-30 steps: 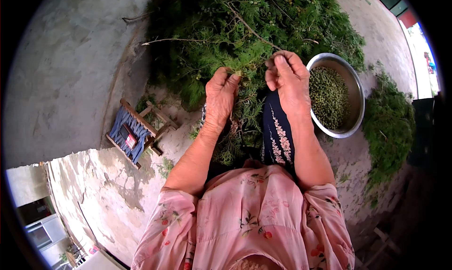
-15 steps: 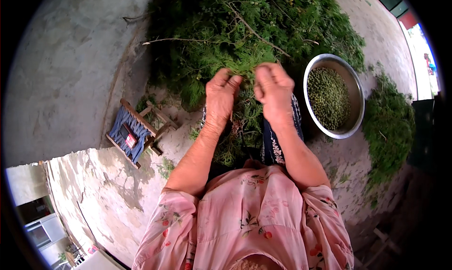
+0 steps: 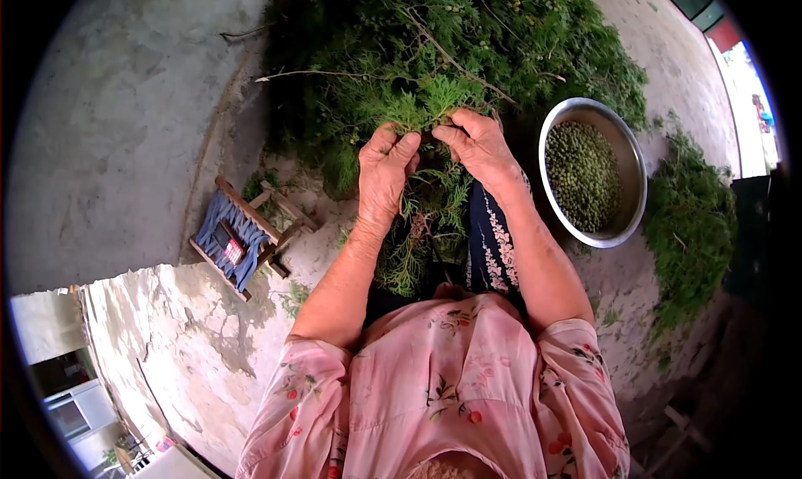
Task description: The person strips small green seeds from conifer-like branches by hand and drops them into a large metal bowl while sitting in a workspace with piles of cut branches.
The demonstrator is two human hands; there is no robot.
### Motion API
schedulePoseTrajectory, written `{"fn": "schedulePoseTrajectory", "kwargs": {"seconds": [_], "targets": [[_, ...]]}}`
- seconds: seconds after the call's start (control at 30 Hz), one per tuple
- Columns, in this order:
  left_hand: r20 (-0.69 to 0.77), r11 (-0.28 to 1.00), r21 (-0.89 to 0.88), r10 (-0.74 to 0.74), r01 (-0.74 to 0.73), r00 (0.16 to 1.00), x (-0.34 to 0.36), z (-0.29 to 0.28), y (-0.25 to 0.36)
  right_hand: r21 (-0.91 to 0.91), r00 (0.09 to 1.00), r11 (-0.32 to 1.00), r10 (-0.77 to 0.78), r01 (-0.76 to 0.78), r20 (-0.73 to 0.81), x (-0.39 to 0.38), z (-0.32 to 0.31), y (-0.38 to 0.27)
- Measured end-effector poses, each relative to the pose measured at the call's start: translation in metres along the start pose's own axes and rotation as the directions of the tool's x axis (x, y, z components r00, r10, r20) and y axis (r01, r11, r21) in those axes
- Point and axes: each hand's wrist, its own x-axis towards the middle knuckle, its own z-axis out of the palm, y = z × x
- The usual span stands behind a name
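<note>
My left hand (image 3: 386,168) is closed, thumb against fingers, on a green evergreen sprig (image 3: 418,111) with flat, feathery leaves. Close beside it, my right hand (image 3: 480,149) pinches the same sprig from the right. Whether a small cone lies between the fingertips is too small to tell. Beyond both hands rises a large heap of cut evergreen branches (image 3: 351,28) carrying small round green cones. More sprigs (image 3: 409,266) hang or lie between my knees, below the hands. Right of my right hand stands a metal basin (image 3: 632,207), partly filled with small green cones (image 3: 582,174).
A small wooden stool (image 3: 251,212) with a woven blue seat stands at the left, a dark red device (image 3: 228,243) resting on it. Past the basin lies a flatter pile of green sprigs (image 3: 689,228). A bare branch (image 3: 313,72) juts leftward from the heap.
My right hand has moved slightly left and its thumb and fingers now meet at the sprig near my left hand. My left hand has shifted a little left.
</note>
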Motion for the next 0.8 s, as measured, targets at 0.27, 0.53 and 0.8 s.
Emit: {"fn": "schedulePoseTrajectory", "kwargs": {"seconds": [0.27, 0.53, 0.8], "targets": [[0.070, 0.837, 0.505, 0.203, -0.210, 0.977, -0.003, 0.010, 0.002, -0.711, 0.857, 0.631, -0.509, 0.311, -0.078, -0.010, -0.003, -0.001], [0.097, 0.901, 0.399, 0.143, -0.170, 0.985, -0.001, 0.013, -0.003, 0.169, 0.816, 0.984, 0.057, 0.050, -0.575, -0.013, -0.035, 0.009], [-0.069, 1.000, 0.023, -0.018, 0.019, 0.997, -0.001, 0.013, 0.004, 0.637, 0.694, 0.687, 0.266, 0.350, -0.669, -0.043, -0.183, 0.057]]}}
